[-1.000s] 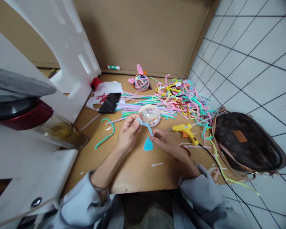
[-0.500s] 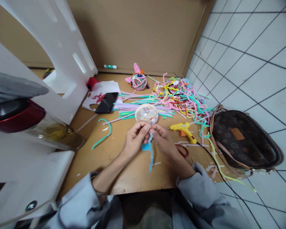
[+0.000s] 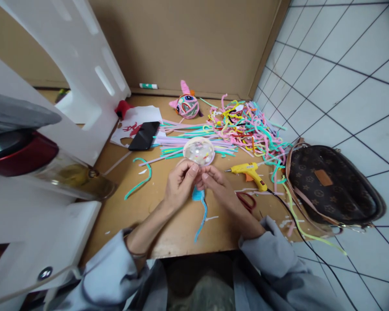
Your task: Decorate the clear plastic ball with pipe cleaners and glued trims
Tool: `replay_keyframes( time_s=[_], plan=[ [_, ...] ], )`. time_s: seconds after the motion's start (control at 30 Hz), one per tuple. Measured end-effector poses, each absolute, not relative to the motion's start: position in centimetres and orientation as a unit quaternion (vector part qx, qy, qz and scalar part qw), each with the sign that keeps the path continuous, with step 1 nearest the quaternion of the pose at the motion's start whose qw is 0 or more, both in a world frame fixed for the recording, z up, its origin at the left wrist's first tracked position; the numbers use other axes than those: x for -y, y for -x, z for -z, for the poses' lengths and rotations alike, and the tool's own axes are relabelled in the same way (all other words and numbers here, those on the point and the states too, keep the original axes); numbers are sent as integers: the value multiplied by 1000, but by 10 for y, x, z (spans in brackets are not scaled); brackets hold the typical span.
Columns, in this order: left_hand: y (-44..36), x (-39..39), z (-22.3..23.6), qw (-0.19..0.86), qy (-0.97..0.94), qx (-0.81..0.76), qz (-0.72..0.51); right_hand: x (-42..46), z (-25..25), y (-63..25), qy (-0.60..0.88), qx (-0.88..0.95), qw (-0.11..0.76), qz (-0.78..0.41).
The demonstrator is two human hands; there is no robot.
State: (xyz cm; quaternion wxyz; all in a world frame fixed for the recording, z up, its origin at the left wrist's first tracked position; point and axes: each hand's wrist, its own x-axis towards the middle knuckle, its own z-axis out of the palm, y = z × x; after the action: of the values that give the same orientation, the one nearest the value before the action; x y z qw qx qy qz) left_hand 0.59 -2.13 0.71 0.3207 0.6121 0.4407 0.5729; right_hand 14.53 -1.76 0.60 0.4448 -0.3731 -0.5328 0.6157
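Both my hands meet at the near edge of a clear round ball [image 3: 199, 150], which has a cream and lilac pipe cleaner [image 3: 185, 149] round its rim. My left hand [image 3: 183, 179] is closed, thumb and fingers pinching at that rim. Close against it, my right hand [image 3: 218, 183] pinches at the same spot. The fingers hide the exact point they grip. Just below them is a blue coiled pipe cleaner piece [image 3: 198, 194], with a blue strand [image 3: 203, 216] trailing toward the table's front edge; whether a finger touches it is hidden.
A yellow glue gun [image 3: 251, 172] and red-handled scissors [image 3: 246, 201] lie at right, by a brown bag [image 3: 333, 185]. Loose pipe cleaners [image 3: 243, 125] are heaped behind. A decorated ball [image 3: 187, 106], black phone [image 3: 144, 136], green pipe cleaner [image 3: 145, 179] and glass bottle [image 3: 81, 179] are also about.
The blue strand has dropped from between my right fingers and now trails lower, below the hands. My fingers have shifted slightly up toward the ball's edge. The view has tilted a little.
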Motion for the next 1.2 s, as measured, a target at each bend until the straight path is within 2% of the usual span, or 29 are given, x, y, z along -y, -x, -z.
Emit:
replay_keyframes(
  time_s=[0.1,0.17,0.33,0.4,0.5,0.6,0.67,0.73,0.87,0.97,1.1,1.2],
  plan=[
    [-2,20,-14,268,-652,-468,-533,17,-14,-159,445,666,387,-458],
    [2,19,-17,247,-680,-500,-475,20,-17,-167,475,733,293,-389],
    [12,13,-19,226,-720,-612,-236,36,-11,-164,499,822,80,-260],
    [16,12,-18,218,-721,-634,-174,42,-9,-159,493,842,27,-220],
    [19,11,-14,238,-728,-629,-134,44,-7,-157,491,845,-2,-213],
    [17,12,-9,263,-741,-608,-114,41,-5,-165,475,843,30,-250],
    [15,13,-6,266,-756,-588,-107,37,-7,-174,432,837,113,-316],
    [12,14,-4,262,-771,-570,-107,32,-15,-182,395,794,232,-401],
    [10,16,0,272,-772,-560,-132,18,-41,-182,350,650,344,-581],
    [10,14,-2,370,-742,-525,-195,5,-56,-171,295,586,380,-652],
    [13,10,-14,553,-626,-422,-353,-8,-52,-165,326,524,437,-655],
    [15,9,-24,591,-544,-390,-450,-12,-38,-168,355,499,472,-634]
  ],
)
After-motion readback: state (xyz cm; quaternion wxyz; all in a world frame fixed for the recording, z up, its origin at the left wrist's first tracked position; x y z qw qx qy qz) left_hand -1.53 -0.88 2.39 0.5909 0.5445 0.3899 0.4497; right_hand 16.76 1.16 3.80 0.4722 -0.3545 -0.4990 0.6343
